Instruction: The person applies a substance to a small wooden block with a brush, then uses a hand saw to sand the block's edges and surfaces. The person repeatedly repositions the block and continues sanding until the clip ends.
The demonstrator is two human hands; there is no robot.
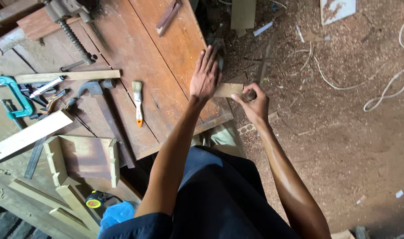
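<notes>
My left hand (205, 76) lies flat, fingers spread, on a small pale wood piece (228, 90) at the right edge of the wooden workbench (140, 62). The piece sticks out past the bench edge. My right hand (253, 104) is closed around a dark rounded tool handle (249, 95) held against the outer end of that piece. What the tool is I cannot tell.
On the bench lie an orange-handled paintbrush (137, 102), a hammer (95, 88), a teal clamp (11, 95), a metal vise (71, 22), wood strips and a dovetailed box part (84, 157). A yellow tape measure (94, 201) sits lower left. Sawdust and white cord (388, 88) cover the floor.
</notes>
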